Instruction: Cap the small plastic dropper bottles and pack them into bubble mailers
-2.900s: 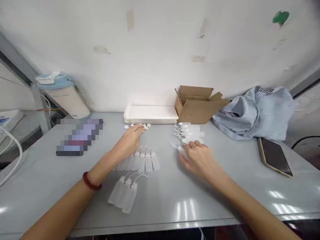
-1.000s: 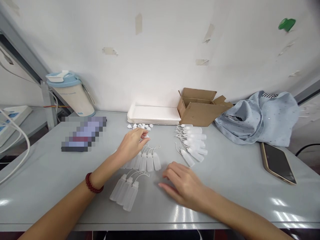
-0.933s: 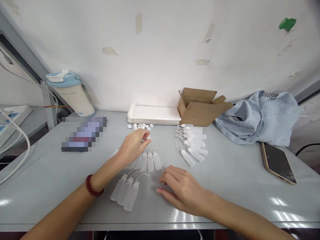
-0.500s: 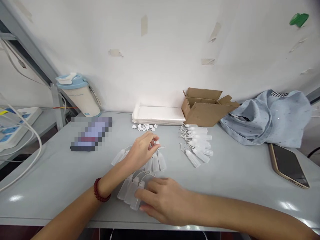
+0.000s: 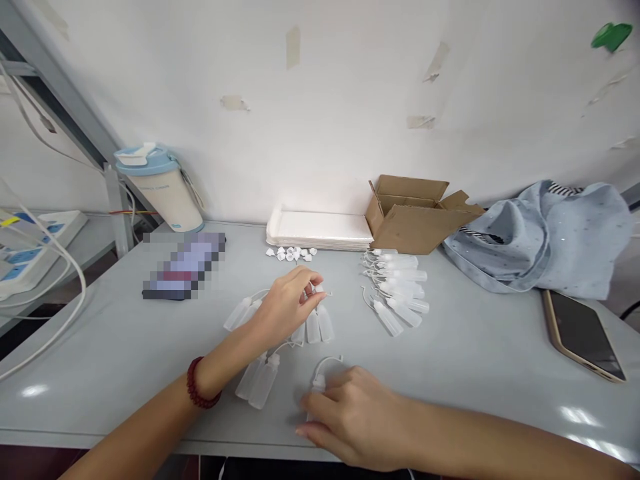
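My left hand (image 5: pixel 295 300) hovers over a row of small translucent bottles (image 5: pixel 313 327), its thumb and fingers closed around a small white part that is mostly hidden. Near the table's front, my right hand (image 5: pixel 350 413) grips one bottle (image 5: pixel 319 383) with a thin strap and cap on top. Left of it lie two more bottles (image 5: pixel 263 383). Two bottles (image 5: pixel 239 312) show beside my left wrist. Several strapped bottles (image 5: pixel 400 287) lie in a fanned group at right. Loose white caps (image 5: pixel 291 254) sit behind my left hand.
White padded envelopes (image 5: pixel 320 228) are stacked by the wall beside an open cardboard box (image 5: pixel 420 223). A tumbler (image 5: pixel 165 193) and a blurred phone-like object (image 5: pixel 185 267) stand left. A blue cloth bag (image 5: pixel 565 247) and phone (image 5: pixel 583 333) lie right. Cables (image 5: pixel 75 293) run along the left edge.
My right hand has moved right with one bottle, away from the front group, where two bottles now show instead of three. My left hand stays over the row.
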### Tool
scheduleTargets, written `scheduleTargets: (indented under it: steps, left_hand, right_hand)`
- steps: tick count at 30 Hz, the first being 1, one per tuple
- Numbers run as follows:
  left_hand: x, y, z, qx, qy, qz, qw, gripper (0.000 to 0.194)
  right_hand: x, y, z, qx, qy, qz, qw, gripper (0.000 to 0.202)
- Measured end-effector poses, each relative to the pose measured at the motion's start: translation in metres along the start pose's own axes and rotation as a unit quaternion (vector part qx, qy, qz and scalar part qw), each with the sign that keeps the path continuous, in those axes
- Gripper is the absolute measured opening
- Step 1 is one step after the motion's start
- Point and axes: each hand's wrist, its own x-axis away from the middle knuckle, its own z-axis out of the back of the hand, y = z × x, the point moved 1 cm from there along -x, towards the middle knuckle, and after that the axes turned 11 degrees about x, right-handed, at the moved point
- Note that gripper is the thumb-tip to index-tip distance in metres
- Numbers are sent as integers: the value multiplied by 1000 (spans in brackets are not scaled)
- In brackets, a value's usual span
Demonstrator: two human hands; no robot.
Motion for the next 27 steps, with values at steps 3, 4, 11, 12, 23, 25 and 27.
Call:
scheduleTargets:
  steps: [3,4,11,12,23,25,27]
  left_hand:
    - [1,2,0,-5,0,-2,1000,5]
    - [1,2,0,-6,1,-3,1000,5]
    - [5,4,0,7,-9,-18,1000,6]
    - [5,5,0,11,-13,-20,1000,6]
    - [10,8,0,14,-25,-15,999,10]
    - [10,7,0,28,-27,-9,999,10]
    - [10,6,-1,57,-31,6,998,11]
  right_hand:
    - [6,4,-1,16,18,-18,1000,32]
    - [8,7,-1,15,24,-26,999,33]
    - [14,37,3,33,51,-98,993,40]
    - [14,42,4,43,45,-99,993,39]
    - [15,57,26,129,-94,-199,967,21]
    - [15,59,27,127,-102,-233,959,23]
    - [15,62,27,115,-108,-264,952,24]
